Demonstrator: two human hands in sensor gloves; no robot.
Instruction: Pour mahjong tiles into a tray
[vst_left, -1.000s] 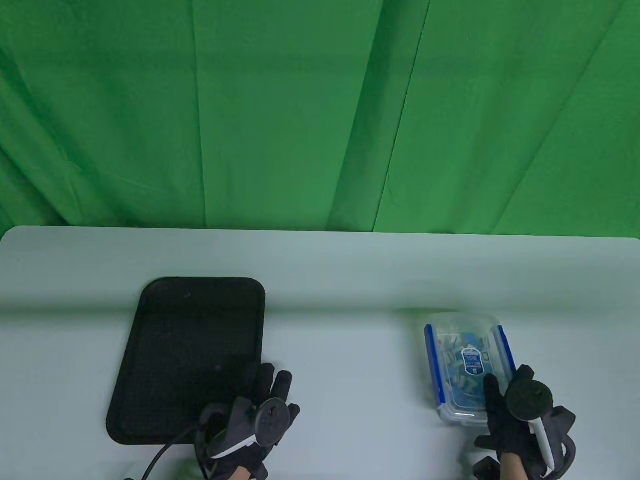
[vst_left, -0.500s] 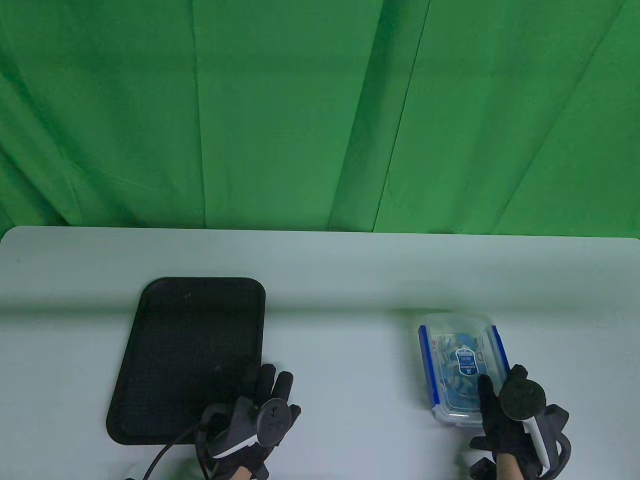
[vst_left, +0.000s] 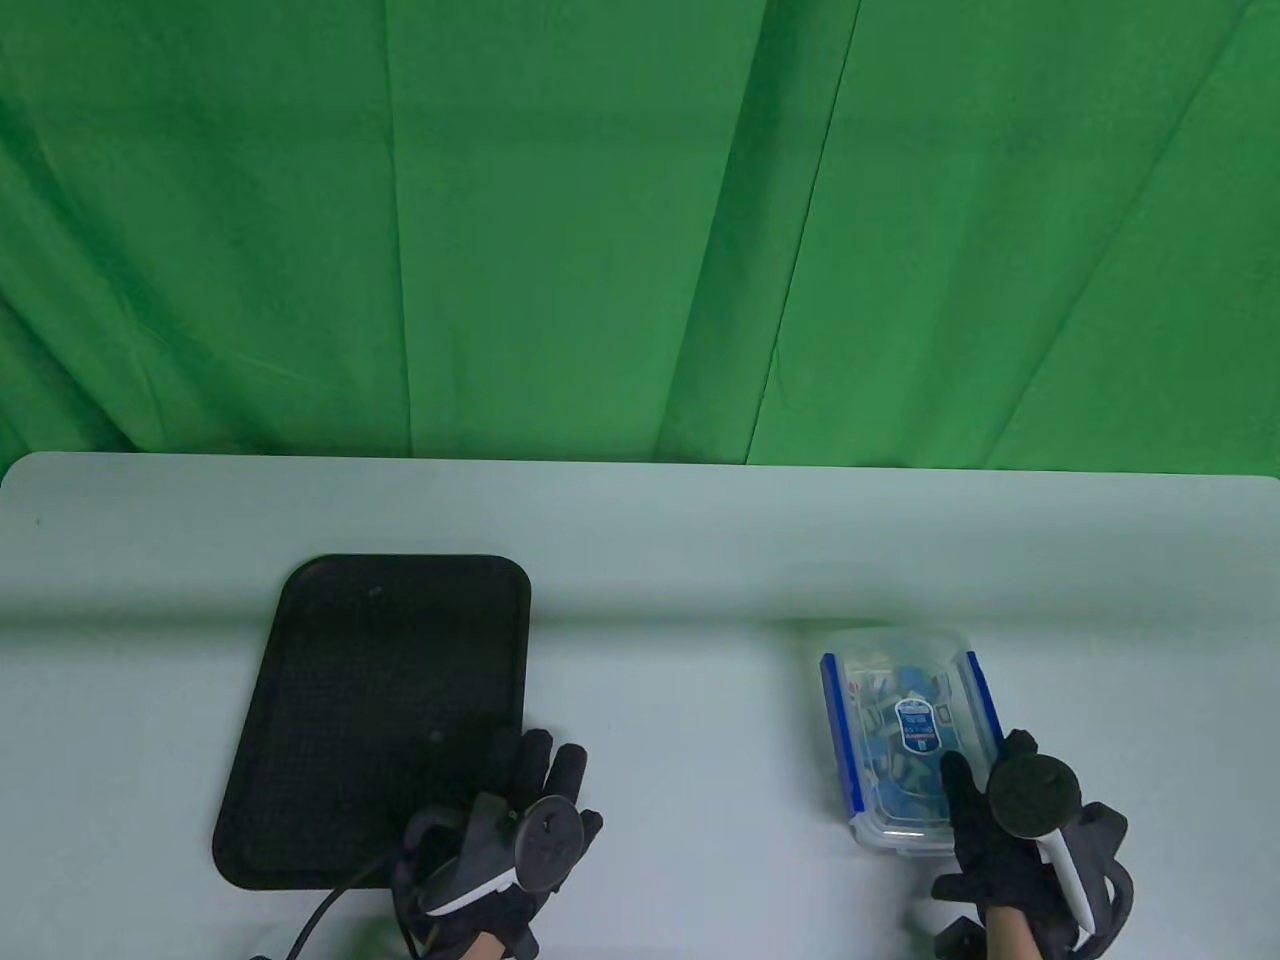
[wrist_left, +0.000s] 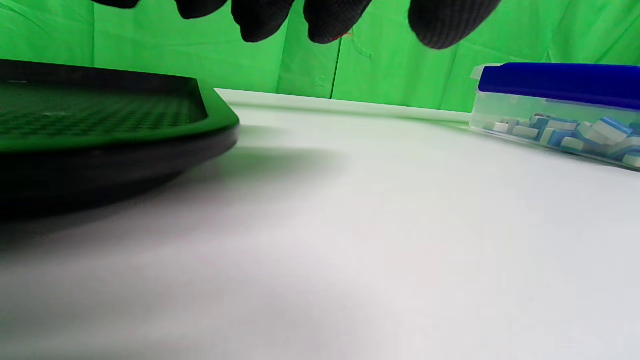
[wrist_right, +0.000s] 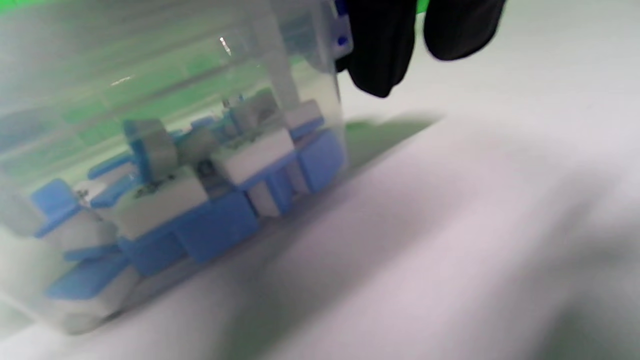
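A clear plastic box (vst_left: 900, 720) with a lid and blue side clips holds several blue-and-white mahjong tiles (wrist_right: 210, 200). It stands at the right of the table. My right hand (vst_left: 985, 762) grips its near end, thumb on the lid and fingers (wrist_right: 380, 50) down the right side. A black tray (vst_left: 380, 700) lies empty at the left. My left hand (vst_left: 530, 790) is open at the tray's near right corner, holding nothing. In the left wrist view the tray (wrist_left: 100, 115) is on the left and the box (wrist_left: 560, 100) on the far right.
The white table (vst_left: 680, 600) runs between tray and box. A green cloth (vst_left: 640, 220) hangs behind the table's far edge. A black cable (vst_left: 320, 905) trails from my left hand near the tray's front edge.
My right hand has slid the box a little to the left, toward the tray. My left hand has stayed in place.
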